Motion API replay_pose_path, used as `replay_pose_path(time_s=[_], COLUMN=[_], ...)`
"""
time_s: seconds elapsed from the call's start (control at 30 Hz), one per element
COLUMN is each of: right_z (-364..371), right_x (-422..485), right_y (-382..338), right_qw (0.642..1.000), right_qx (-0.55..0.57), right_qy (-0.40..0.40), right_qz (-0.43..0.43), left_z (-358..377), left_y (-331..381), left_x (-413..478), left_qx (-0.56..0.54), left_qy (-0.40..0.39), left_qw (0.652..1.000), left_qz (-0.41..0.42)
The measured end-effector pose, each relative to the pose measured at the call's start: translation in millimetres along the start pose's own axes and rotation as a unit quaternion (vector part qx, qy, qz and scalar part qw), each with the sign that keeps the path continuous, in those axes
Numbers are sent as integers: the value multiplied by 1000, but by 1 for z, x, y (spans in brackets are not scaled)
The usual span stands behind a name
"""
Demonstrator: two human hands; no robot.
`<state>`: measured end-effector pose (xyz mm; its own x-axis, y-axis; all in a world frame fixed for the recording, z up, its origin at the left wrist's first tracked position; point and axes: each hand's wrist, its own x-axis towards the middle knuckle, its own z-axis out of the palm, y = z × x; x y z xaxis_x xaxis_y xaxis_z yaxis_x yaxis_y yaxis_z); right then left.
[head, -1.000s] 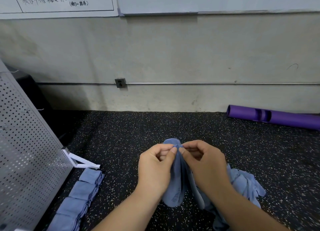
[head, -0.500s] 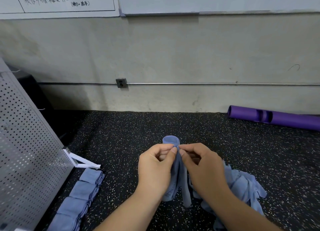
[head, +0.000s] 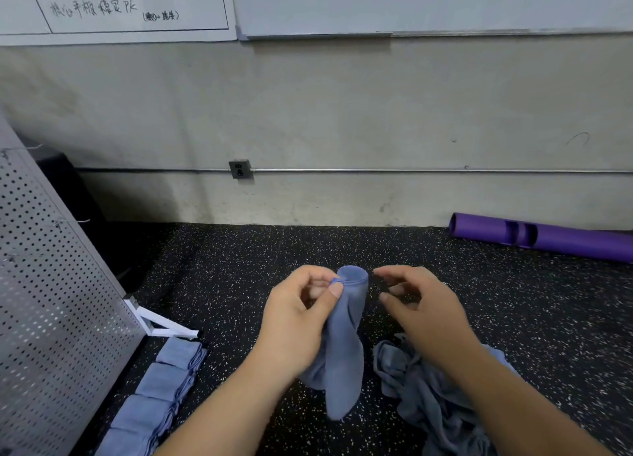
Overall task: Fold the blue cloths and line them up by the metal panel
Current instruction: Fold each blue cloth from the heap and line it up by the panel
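My left hand (head: pixel 298 322) pinches the top edge of a blue cloth (head: pixel 346 346) between thumb and forefinger, and the cloth hangs down in front of me above the floor. My right hand (head: pixel 421 308) hovers just right of it with loosely curled fingers and holds nothing. A heap of unfolded blue cloths (head: pixel 431 397) lies on the floor under my right forearm. Several folded blue cloths (head: pixel 161 390) lie in a row along the foot of the perforated metal panel (head: pixel 51 318) at the left.
A purple roller (head: pixel 548 238) lies against the wall at the right. The panel's white foot bracket (head: pixel 161 325) sticks out onto the black speckled floor (head: pixel 239 267). A concrete wall with a pipe and socket stands behind.
My right hand has let go of the cloth's top edge and moved a little to the right. The cloth now hangs from my left hand alone.
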<state>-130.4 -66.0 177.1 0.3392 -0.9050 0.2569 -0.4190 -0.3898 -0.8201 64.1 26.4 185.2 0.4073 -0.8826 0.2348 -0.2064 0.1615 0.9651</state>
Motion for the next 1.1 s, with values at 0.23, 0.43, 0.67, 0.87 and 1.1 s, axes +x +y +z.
replay_pose_path(time_s=[0.23,0.43,0.67,0.87,1.1], right_z=[-21,-33,-40,-40,-42], right_x=[8,8,7,4,7], right_y=[11,9,2,-8,-11], right_qw=[988,989,995,997,995], right_qx=[-58,-69,-38,10,92], right_qy=[-137,-122,-48,11,-19], right_qz=[-40,-56,-82,-81,-42], left_z=[-24,-37,-41,-36,-34], left_y=[7,4,-1,-4,-6], left_x=[8,13,17,15,15], left_qx=[-30,-20,62,202,229], left_qy=[-86,-83,-27,0,18], left_qw=[996,996,997,976,969], left_qz=[23,26,41,84,95])
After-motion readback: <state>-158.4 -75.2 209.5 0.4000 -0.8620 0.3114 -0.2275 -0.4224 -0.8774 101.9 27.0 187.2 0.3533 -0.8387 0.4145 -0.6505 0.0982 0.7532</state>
